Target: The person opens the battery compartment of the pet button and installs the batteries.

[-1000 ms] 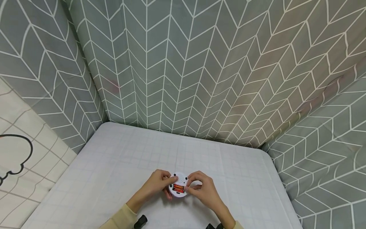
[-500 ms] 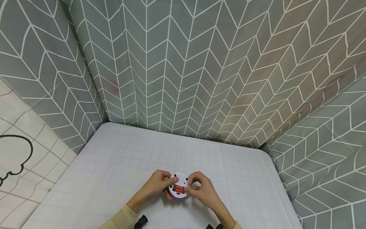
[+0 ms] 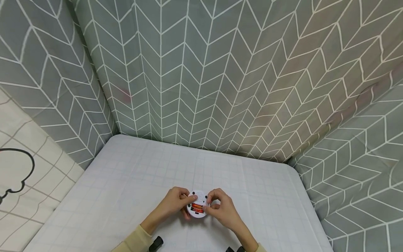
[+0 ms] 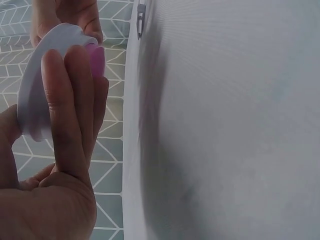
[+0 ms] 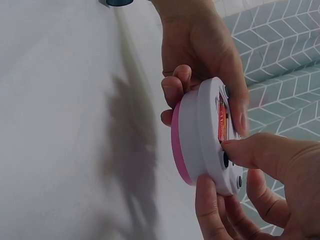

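Note:
A round white device (image 3: 199, 196) with speaker holes and dark round feet is held above the table, underside up. Two red batteries (image 3: 197, 208) lie side by side in its uncovered compartment. Its other face carries a pink part (image 4: 97, 61). My left hand (image 3: 174, 202) grips the left side, thumb on top near the holes and fingers spread underneath. From the right, my right hand (image 3: 224, 208) pinches the edge. In the right wrist view, the right thumb (image 5: 250, 150) presses at the end of a battery (image 5: 221, 122), while other fingers support the rim.
A white cloth-covered table (image 3: 141, 168) extends below the hands. Grey curtains with white chevron lines (image 3: 195, 87) stand behind and at the sides. A pale checked cloth (image 3: 34, 168) hangs at left. Black objects (image 3: 155, 244) show beside the forearms.
The device and both hands have shifted very slightly, a few pixels right and down. The grip and the batteries look the same.

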### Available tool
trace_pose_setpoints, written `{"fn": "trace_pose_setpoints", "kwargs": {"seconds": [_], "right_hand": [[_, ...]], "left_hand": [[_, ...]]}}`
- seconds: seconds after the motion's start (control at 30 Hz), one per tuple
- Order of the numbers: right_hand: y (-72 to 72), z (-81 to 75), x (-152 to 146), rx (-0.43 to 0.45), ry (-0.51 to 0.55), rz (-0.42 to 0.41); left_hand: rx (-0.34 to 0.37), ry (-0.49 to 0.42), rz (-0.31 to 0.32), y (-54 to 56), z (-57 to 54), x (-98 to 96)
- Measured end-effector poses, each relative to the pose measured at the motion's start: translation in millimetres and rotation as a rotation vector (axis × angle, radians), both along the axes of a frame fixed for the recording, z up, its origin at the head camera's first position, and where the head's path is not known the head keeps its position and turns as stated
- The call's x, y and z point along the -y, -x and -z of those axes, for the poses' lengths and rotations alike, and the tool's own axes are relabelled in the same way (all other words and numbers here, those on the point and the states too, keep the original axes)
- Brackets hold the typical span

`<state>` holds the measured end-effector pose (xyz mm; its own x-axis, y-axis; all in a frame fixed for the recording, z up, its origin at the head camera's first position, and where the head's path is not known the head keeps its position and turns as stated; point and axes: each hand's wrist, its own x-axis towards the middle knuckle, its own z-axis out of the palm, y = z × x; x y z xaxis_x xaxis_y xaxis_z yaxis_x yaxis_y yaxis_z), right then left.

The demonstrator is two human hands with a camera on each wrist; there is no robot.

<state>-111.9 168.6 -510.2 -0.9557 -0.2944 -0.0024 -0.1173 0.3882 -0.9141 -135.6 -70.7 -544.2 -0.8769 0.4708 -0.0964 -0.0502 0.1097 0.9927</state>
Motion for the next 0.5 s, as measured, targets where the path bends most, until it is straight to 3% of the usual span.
{"fn": "trace_pose_setpoints", "kwargs": {"seconds": [0.5], "right_hand": [[0.2,-0.3,-7.6,-0.017,-0.063,0.057]], "left_hand": [[0.037,-0.032,-0.010,3.0,0.3,0.7]]}}
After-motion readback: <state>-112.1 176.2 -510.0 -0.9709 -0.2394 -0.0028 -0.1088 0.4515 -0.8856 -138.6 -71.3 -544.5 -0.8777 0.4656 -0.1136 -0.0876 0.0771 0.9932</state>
